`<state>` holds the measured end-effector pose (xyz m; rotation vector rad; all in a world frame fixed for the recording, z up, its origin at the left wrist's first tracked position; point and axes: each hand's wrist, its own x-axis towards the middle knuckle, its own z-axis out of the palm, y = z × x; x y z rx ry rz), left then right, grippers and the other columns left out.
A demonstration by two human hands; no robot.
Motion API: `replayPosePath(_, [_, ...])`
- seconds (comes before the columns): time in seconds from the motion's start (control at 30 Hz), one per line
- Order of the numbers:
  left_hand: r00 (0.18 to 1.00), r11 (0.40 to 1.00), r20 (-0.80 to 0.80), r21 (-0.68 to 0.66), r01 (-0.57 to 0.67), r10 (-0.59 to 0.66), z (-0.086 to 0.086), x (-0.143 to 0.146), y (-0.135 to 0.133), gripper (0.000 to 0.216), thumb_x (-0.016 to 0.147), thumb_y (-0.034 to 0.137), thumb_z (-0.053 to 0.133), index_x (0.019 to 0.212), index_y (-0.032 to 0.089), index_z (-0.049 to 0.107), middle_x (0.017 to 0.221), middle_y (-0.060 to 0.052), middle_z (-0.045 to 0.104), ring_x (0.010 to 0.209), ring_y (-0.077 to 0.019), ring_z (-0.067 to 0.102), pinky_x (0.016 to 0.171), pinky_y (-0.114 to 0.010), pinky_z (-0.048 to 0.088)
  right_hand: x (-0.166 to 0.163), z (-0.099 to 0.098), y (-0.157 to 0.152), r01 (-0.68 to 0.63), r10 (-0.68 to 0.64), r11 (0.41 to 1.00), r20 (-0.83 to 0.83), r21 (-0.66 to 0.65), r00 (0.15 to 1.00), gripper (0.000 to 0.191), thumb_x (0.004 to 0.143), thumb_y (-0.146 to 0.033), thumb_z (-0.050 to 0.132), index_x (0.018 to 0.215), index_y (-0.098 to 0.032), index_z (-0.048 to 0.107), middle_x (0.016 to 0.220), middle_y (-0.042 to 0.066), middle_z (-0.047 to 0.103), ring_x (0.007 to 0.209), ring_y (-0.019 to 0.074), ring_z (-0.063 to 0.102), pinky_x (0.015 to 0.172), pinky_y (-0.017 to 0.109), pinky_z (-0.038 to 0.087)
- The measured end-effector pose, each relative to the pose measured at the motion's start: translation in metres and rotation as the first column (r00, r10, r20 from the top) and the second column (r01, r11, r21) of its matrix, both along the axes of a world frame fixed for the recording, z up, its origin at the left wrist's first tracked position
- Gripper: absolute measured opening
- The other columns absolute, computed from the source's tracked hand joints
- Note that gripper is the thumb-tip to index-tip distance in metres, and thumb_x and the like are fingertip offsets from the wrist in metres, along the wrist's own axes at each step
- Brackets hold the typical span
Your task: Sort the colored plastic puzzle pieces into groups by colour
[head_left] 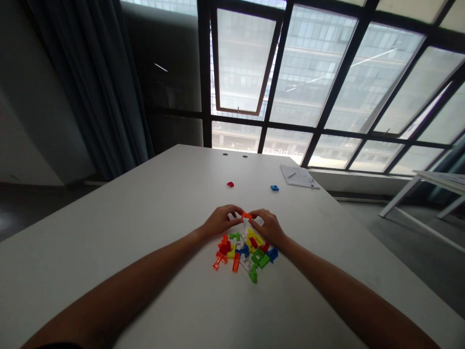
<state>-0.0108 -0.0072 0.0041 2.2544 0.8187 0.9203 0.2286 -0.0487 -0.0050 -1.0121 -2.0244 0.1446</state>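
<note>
Between my two hands is a small orange plastic block (247,215), pinched at its left end by my left hand (224,219) and at its right end by my right hand (268,225). Just below, on the white table, lies a loose pile of coloured plastic blocks. Among them are a green block (257,257), a yellow block (255,236), a blue block (272,254) and an orange block (236,262) at the near side. My fingertips partly cover the held piece, so its full shape cannot be made out.
Farther up the white table (152,213) sit a red block (230,184) and a blue piece (274,188), apart from the pile. Papers (300,176) with pens lie near the right far edge. Beyond stand windows, a dark curtain (98,87) and another table (439,177).
</note>
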Motion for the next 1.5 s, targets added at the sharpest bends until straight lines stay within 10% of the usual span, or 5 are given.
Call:
replayPosePath(0.43, [0.999,0.999,-0.010,-0.016,-0.045,0.044,-0.003,0.000,0.003,0.042,0.091,0.049,0.066,0.125,0.023,0.068,0.105,-0.005,0.074,0.084,-0.0178,0.069,0.076,-0.029,0.056,0.001,-0.001,-0.002,0.002,-0.004,0.995,0.028,0.099,1.000,0.009,0.095,-0.027,0.060,0.101,-0.024,0.066,0.094,0.005,0.072,0.086,0.0209,0.066,0.087,0.037,0.049])
replayPosePath(0.7, [0.957,0.958,-0.039,0.042,-0.285,0.287,-0.006,0.000,0.008,0.028,0.094,0.039,0.057,0.112,0.023,0.070,0.089,-0.002,0.074,0.079,-0.0184,0.068,0.074,-0.029,0.052,0.017,-0.005,0.016,0.352,-0.343,0.936,0.177,-0.023,0.922,0.014,0.096,-0.026,0.055,0.100,-0.022,0.068,0.101,0.007,0.074,0.097,0.0240,0.066,0.094,0.037,0.043])
replayPosePath(0.93, [0.948,0.951,-0.075,0.026,-0.308,0.309,-0.009,0.002,0.011,0.024,0.090,0.034,0.059,0.106,0.023,0.073,0.086,-0.001,0.075,0.079,-0.0185,0.069,0.074,-0.029,0.050,0.015,-0.008,0.027,0.456,-0.367,0.884,0.449,-0.104,0.815,0.027,0.100,-0.037,0.053,0.118,-0.025,0.069,0.118,0.009,0.072,0.111,0.0267,0.060,0.097,0.038,0.040])
replayPosePath(1.5, [0.962,0.966,-0.098,-0.014,-0.259,0.256,-0.007,0.004,0.010,0.022,0.090,0.034,0.059,0.100,0.022,0.075,0.080,0.001,0.073,0.071,-0.0158,0.065,0.069,-0.027,0.046,-0.011,0.001,0.151,0.735,-0.454,0.630,0.649,-0.250,0.610,0.072,0.100,-0.065,0.034,0.161,-0.028,0.027,0.150,0.019,0.043,0.134,0.0389,0.040,0.106,0.055,0.030])
